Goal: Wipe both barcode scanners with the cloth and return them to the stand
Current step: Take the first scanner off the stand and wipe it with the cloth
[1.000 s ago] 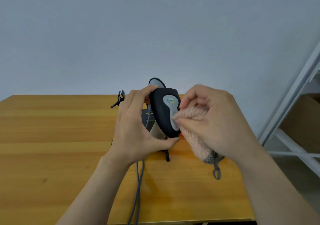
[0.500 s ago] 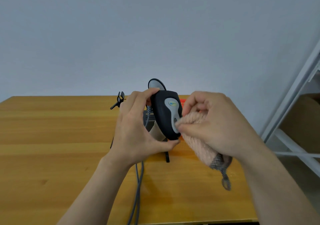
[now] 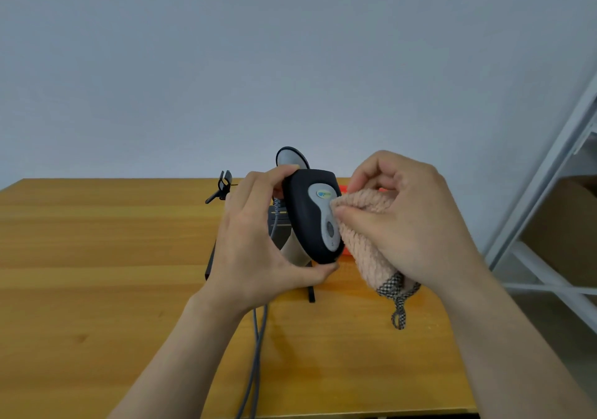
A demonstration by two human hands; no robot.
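Head view: the left hand point(image 3: 255, 250) grips a dark barcode scanner point(image 3: 310, 215), thumb under its lower end and fingers curled over its top, holding it up off the table point(image 3: 97, 273), just in front of the stand point(image 3: 278, 226). The right hand point(image 3: 410, 225) pinches a bunched pink cloth point(image 3: 365, 241) between thumb and curled fingers and presses it to the scanner's right edge, beside the grey button panel. A checked loop of the cloth hangs free below the hand. A grey cable point(image 3: 258, 338) runs from under the left hand toward the near table edge. Behind the held scanner the head of a second scanner point(image 3: 289, 157) shows, apparently sitting in the stand; how it is seated is hidden.

The step in hand looks like wiping this scanner. Whether the other one is already clean cannot be told. The next move likely calls for turning the body in the left hand so the cloth reaches the unwiped faces, then lowering it into the stand without snagging the cable
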